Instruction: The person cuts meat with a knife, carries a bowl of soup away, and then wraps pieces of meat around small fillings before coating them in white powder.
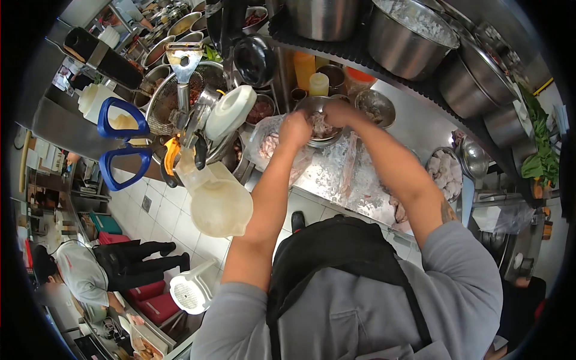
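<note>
A metal bowl (310,103) with pieces of raw meat (321,126) in it sits at the back of the steel counter, between my hands. At its left rim my left hand (295,128) is closed, apparently gripping the edge. My right hand (341,114) is over the right side of the same bowl, smeared by motion, so its fingers do not show clearly. Left of the bowl, beside my left hand, lies a clear plastic bag (268,144) with pale raw meat. A smaller metal bowl (384,108) with some food in it stands to the right.
Scissors with blue handles (124,144) and a plastic jug (221,207) hang at left. Overhead, a shelf (384,69) holds large pots (402,42). Meat pieces fill a container (444,171) at right. A co-worker (90,270) bends over another counter at lower left, near a white stool (192,292).
</note>
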A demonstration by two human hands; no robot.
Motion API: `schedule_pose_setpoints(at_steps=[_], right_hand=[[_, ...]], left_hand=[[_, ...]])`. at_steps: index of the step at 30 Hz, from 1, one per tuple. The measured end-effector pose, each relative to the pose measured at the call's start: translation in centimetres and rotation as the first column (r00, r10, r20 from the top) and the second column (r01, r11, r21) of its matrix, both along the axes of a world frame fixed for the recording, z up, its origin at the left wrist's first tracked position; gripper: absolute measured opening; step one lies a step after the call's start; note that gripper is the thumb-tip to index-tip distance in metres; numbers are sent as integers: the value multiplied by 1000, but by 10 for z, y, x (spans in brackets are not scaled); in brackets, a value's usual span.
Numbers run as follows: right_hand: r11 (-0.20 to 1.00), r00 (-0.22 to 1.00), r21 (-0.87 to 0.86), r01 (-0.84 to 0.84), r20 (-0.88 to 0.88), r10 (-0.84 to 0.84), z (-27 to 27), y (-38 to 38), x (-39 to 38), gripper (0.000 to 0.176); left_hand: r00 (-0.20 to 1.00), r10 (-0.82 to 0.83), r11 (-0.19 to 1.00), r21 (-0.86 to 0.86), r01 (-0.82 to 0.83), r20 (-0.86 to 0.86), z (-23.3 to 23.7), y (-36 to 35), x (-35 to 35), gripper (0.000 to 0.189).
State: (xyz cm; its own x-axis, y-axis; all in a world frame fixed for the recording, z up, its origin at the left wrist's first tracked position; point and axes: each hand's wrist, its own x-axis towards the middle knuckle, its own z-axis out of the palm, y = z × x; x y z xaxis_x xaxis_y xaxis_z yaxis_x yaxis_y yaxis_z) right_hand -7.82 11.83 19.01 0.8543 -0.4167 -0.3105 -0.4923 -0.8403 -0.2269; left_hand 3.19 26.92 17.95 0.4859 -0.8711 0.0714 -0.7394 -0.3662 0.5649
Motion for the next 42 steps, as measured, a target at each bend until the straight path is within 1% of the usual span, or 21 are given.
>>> schedule_pose_setpoints(at_steps=[1, 3, 4, 5, 6, 9, 11, 14, 17, 19, 20, 22, 23, 25, 26, 29, 32, 35, 38, 41, 42], right_hand=[[994, 997, -80, -73, -1, 73, 3, -8, 2, 28], [997, 991, -9, -76, 114, 76, 19, -15, -2, 28], [996, 983, 25, -80, 169, 74, 29, -16, -5, 28], [997, 957, 50, -65, 288, 48, 30, -18, -6, 27], [995, 947, 63, -74, 317, 50, 38, -18, -7, 27], [989, 916, 127, -75, 400, 18, 62, -18, -9, 26], [979, 897, 200, -43, 440, -50, 77, -16, -14, 24], [931, 830, 365, -4, 521, -201, 69, -30, -16, 20], [910, 869, 395, 128, 397, -295, 56, -41, -19, 25], [920, 899, 358, 162, 331, -287, 61, -28, -28, 25], [924, 912, 340, 176, 297, -283, 63, -21, -32, 26], [876, 888, 481, 39, 386, -251, 44, -18, -31, 27], [840, 870, 541, -34, 430, -241, 33, -18, -32, 28], [650, 715, 729, -214, 570, -405, 27, 2, -28, 29], [540, 624, 777, -324, 604, -496, 27, 10, -26, 30], [529, 772, 777, -342, 553, -313, 19, -1, -20, 26], [644, 799, 729, -233, 521, -300, 7, -6, -19, 19], [631, 831, 751, -194, 468, -302, 17, 9, -25, 14], [571, 851, 803, -172, 413, -324, 13, 18, -27, 13], [417, 868, 895, -161, 329, -372, 9, 25, -40, 14], [435, 864, 887, -154, 334, -376, 9, 26, -45, 15]], left_hand=[[998, 1, 997, -77, -5, -57, 5, 0, -2, 30], [986, -15, 972, -234, -25, -169, 16, -2, -5, 34], [979, -49, 966, -259, -4, -199, 16, -5, -7, 34], [970, -84, 958, -285, 16, -228, 17, -7, -8, 35], [960, -119, 949, -312, 35, -255, 21, -10, -9, 36], [930, -108, 973, -231, 26, -350, 34, -13, -7, 32], [911, -109, 970, -245, 9, -398, 18, -21, 4, 28], [836, -162, 953, -303, -5, -525, 5, -26, 17, 22], [744, -231, 940, -342, 3, -627, 23, -19, 22, 23], [686, -276, 927, -376, 5, -673, 29, -20, 27, 23], [744, -266, 935, -352, 44, -614, 31, -19, 28, 23], [842, -248, 949, -295, 112, -478, 44, -18, 28, 23], [889, -282, 944, -270, 190, -361, 50, -17, 27, 23], [926, -359, 923, -188, 334, -117, 64, -16, 22, 23], [926, -371, 923, -133, 361, -63, 72, -15, 19, 23], [920, -385, 923, 7, 385, 76, 93, -11, 11, 23], [925, -344, 939, 47, 341, 162, 103, -3, 10, 23], [929, -312, 950, 42, 310, 201, 111, 1, 10, 22], [940, -259, 965, 17, 262, 220, 125, 11, 6, 21], [947, -207, 974, -39, 223, 247, 129, 20, 8, 19], [949, -195, 975, -53, 215, 247, 130, 23, 10, 19]])
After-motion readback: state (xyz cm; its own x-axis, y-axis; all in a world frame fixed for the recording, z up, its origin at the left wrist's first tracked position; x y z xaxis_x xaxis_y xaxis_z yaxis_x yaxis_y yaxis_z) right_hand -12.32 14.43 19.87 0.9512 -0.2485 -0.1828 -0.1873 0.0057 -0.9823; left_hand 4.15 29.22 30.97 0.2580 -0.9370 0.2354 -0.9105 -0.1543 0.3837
